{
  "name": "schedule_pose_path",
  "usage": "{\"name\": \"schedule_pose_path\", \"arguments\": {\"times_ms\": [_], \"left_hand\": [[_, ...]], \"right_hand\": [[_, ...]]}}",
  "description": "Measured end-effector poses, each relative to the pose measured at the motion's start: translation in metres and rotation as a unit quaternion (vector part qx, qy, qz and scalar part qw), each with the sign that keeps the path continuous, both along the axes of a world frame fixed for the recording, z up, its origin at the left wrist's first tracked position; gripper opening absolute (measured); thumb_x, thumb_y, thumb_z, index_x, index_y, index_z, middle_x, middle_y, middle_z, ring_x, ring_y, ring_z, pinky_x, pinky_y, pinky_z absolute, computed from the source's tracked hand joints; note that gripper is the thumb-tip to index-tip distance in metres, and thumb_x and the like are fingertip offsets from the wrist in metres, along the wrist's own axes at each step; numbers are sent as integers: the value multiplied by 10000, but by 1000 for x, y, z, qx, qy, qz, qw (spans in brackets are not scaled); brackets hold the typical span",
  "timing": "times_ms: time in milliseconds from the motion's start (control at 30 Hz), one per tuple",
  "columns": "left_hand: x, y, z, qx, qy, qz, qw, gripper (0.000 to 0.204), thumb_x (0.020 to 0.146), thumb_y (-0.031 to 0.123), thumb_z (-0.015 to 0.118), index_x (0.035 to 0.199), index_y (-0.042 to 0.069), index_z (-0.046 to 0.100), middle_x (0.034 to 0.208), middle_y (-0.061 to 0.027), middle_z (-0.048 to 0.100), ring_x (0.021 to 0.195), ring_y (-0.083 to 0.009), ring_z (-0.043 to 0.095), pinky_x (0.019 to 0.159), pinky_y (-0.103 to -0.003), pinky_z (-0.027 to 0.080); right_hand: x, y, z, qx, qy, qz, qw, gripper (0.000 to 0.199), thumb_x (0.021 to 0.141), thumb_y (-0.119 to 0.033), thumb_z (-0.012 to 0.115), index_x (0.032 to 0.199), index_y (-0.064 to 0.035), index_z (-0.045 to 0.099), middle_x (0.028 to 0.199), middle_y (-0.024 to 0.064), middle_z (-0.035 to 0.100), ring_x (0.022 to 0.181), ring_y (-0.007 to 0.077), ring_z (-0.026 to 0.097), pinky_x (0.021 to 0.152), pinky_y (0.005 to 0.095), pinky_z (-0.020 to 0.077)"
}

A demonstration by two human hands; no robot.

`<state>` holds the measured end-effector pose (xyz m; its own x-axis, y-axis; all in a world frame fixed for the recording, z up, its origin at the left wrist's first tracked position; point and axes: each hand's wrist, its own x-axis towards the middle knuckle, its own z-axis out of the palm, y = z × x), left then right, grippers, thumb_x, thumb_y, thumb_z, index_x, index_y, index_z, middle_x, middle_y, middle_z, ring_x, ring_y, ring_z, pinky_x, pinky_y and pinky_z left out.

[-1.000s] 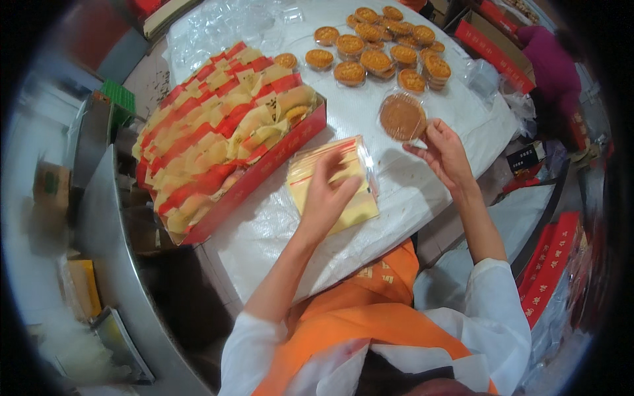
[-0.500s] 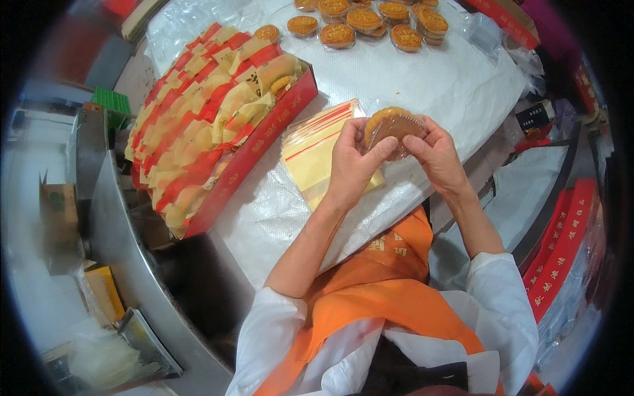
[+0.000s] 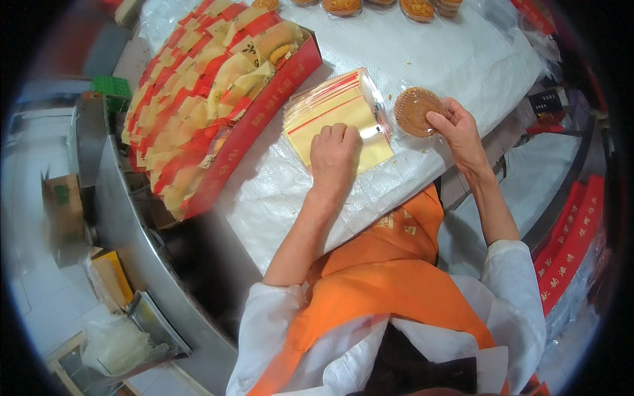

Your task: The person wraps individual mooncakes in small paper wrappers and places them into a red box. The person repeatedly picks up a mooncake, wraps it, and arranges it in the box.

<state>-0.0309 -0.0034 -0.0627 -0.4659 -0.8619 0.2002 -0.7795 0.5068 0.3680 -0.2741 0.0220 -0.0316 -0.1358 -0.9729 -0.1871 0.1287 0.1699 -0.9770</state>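
Observation:
My right hand (image 3: 460,134) grips a round brown mooncake in its clear plastic tray (image 3: 415,109), just right of a stack of yellow and red plastic bags (image 3: 332,109). My left hand (image 3: 335,157) lies on the near part of that stack, fingers curled down on the top bag. The stack rests on a table covered with white woven sheeting (image 3: 422,53).
A long red tray (image 3: 254,125) full of bagged mooncakes in yellow and red wrappers lies to the left. More unwrapped mooncakes (image 3: 380,6) sit at the far edge. Red boxes (image 3: 571,241) stand at the right; a metal counter (image 3: 125,224) runs at the left.
Both hands held the mooncake together above the bags half a second ago. Now my left hand has dropped onto the bag stack and my right hand keeps the mooncake to the right.

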Motion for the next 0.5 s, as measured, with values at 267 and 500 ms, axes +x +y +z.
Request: {"name": "schedule_pose_path", "arguments": {"times_ms": [267,500], "left_hand": [[-2,4,1,-42,83,-2,996,265,722,131,738,930,67,588,909,-96,579,846,-289,551,704,-399,424],[5,-5,-4,-84,58,-42,994,149,769,101,666,894,60,596,900,-99,584,822,-288,559,693,-387,449]], "right_hand": [[4,-4,-2,17,-15,-3,1000,256,880,-189,675,1028,-6,575,916,26,602,840,77,549,772,223,451],[2,-3,-4,20,-33,-3,999,260,881,-193,683,1038,-17,575,928,24,608,839,73,550,765,223,454]]}}
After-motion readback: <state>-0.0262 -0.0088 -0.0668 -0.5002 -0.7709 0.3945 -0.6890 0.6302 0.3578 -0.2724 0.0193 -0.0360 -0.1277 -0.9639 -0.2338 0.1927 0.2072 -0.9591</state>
